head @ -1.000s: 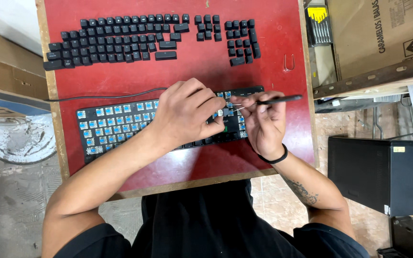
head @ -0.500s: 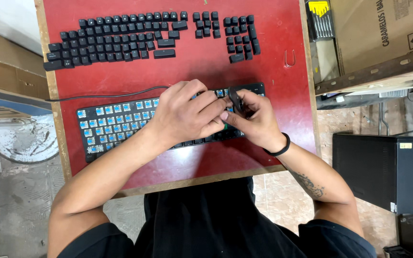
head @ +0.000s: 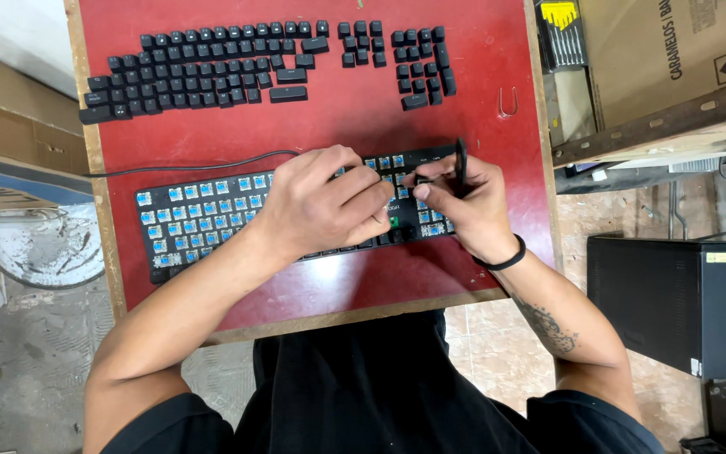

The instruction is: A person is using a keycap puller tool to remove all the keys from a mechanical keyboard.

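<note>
Resting across the middle of the stripped keyboard (head: pixel 203 223), the left hand (head: pixel 321 206) lies palm down with its fingers curled loosely over the switches, pinning the board rather than gripping anything. Just beside it, the right hand (head: pixel 464 206) is closed around a slim black tool (head: pixel 460 164), pinched between thumb and fingertips and standing nearly upright over the keyboard's right-hand section. Judging by how things lie, most of the work looks done: blue switches stand bare over nearly the whole left and middle of the board, while a few dark caps seem to remain along the bottom row and right end, partly hidden by the hands. Further up the red tabletop (head: pixel 363 286), well apart from the board, the removed black keycaps (head: pixel 212 71) are laid out in keyboard order. A small wire puller (head: pixel 508 102) lies near the table's right edge.
</note>
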